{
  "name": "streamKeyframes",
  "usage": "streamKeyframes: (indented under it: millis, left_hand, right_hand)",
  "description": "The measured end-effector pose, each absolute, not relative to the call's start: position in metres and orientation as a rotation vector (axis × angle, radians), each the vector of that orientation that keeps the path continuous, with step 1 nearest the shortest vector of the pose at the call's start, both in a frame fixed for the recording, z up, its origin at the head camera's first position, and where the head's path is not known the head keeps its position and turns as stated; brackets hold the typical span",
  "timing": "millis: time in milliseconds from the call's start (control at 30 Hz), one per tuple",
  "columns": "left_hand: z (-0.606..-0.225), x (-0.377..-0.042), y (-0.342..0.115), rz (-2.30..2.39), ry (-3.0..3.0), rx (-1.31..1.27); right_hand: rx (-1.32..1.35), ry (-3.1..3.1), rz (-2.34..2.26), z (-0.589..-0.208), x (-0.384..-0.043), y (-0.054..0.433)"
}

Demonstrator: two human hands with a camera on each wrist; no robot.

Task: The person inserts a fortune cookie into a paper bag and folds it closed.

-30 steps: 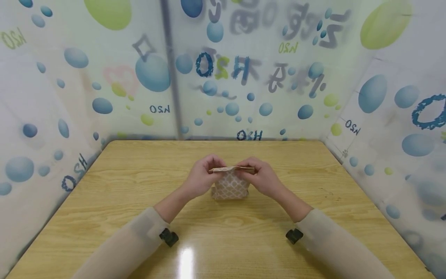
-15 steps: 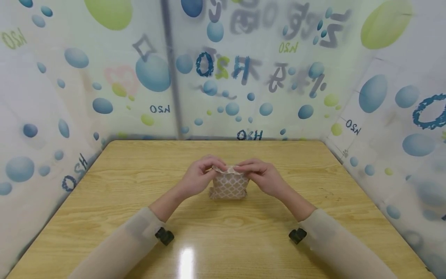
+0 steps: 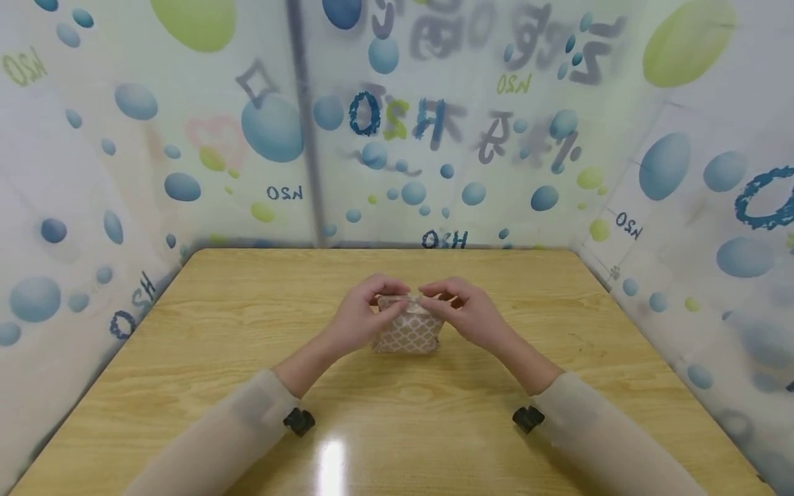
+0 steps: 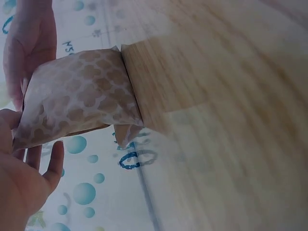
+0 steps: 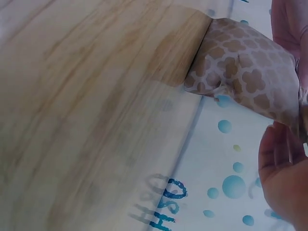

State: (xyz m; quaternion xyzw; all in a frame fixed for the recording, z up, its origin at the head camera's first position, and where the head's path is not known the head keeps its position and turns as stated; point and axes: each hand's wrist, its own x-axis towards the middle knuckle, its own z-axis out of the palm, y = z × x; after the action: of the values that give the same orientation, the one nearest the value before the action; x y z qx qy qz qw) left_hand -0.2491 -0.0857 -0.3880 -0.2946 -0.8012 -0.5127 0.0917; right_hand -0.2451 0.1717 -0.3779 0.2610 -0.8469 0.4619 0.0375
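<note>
A small tan paper bag (image 3: 407,335) with a white lattice pattern stands upright on the wooden table (image 3: 403,413), its base on the tabletop. Its top is flattened into a pale, creased fold. My left hand (image 3: 358,317) pinches the left end of this top edge, thumb in front and fingers behind. At the other end, my right hand (image 3: 473,315) pinches the edge between thumb and curled fingers. In the left wrist view, the bag (image 4: 82,96) looks plump, with a pointed corner sticking out at its base. The right wrist view shows dents in the bag (image 5: 245,67).
Behind the table hangs a pale curtain (image 3: 446,172) printed with blue and green dots; similar panels stand on both sides. A small black device (image 3: 300,421) is on the left sleeve and another device (image 3: 528,418) on the right one. Light glares off the tabletop near the front.
The bag's top edge has changed from a narrow folded strip to a looser, paler flap. My thumbs have shifted inward along it, and the fingertips now sit closer together. The bag stays in place.
</note>
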Motion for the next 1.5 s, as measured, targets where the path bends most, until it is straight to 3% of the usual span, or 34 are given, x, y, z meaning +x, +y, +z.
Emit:
streamKeyframes:
  millis: [567, 1067, 1500]
  left_hand:
    - [-0.394, -0.250, -0.082, -1.129, -2.230, -0.998]
    - [-0.389, -0.249, -0.082, -1.084, -2.281, -0.964]
    - [-0.387, -0.253, -0.088, -1.065, -2.322, -0.972]
  right_hand:
    - [0.901, -2.398, 1.086, -0.384, -0.247, 0.165]
    - [1.056, -2.242, 0.847, -0.378, -0.252, 0.150]
    - [1.023, -2.278, 0.801, -0.378, -0.252, 0.157]
